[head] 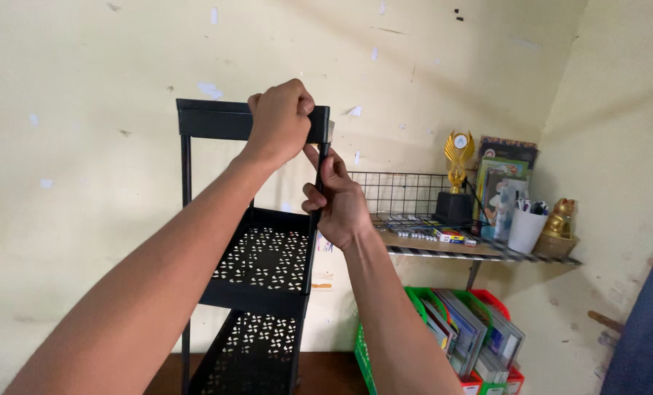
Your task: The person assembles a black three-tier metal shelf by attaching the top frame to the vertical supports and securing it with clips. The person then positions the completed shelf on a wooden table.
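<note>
Left hand (279, 123) clenched tight over the top rim of a black metal rack (257, 249), fingers curled down across the front right corner of that upper tray, knuckles toward the camera. Just below and to the right of those fingers, right hand (339, 199) wrapped narrowly around the rack's thin right upright post (316, 219), thumb and forefinger pinching the rod near its upper end, other fingers folded close along it. Directly beneath both grips, middle tray of perforated black sheet, pierced with small patterned holes; lower again, a second perforated tray of the same kind, resting on a dark wooden surface (334, 373). Left of the clenched fingers, the rack's far upright running straight down against a pale yellow wall (85, 146) with chipped paint. Right of the pinching fingers, well apart, a wall shelf (480, 252) with a black wire grid (403, 194) behind it, bearing a gold winged trophy (457, 175) on a black base, a white cup (525, 228) with pens, a small golden figurine (560, 219) and framed pictures. Below that shelf, green and red plastic baskets (480, 384) packed with upright books and papers. At the far right edge, a strip of dark blue cloth (652, 329).
</note>
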